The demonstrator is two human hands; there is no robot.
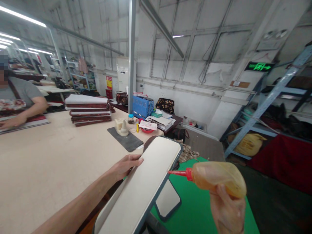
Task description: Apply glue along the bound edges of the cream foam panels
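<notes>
My left hand (129,165) grips the left edge of a long cream panel (148,175) with rounded corners and a dark edge, thumb on its face. The panel is held up at a slant. In my right hand (227,204) is a squeeze bottle (219,178) of amber liquid, tipped on its side. Its red nozzle (179,173) points left, with the tip at the panel's right edge. Below lies a smaller cream piece (168,200) with a dark border, on a green surface (195,208).
A stack of dark red and white sheets (89,110) stands on the pale table (48,162). Beyond the panel are a dark mat (125,139) with a cream dispenser (121,126), and a blue basket (143,106). A co-worker's arm (35,109) is at left, shelving (268,100) at right.
</notes>
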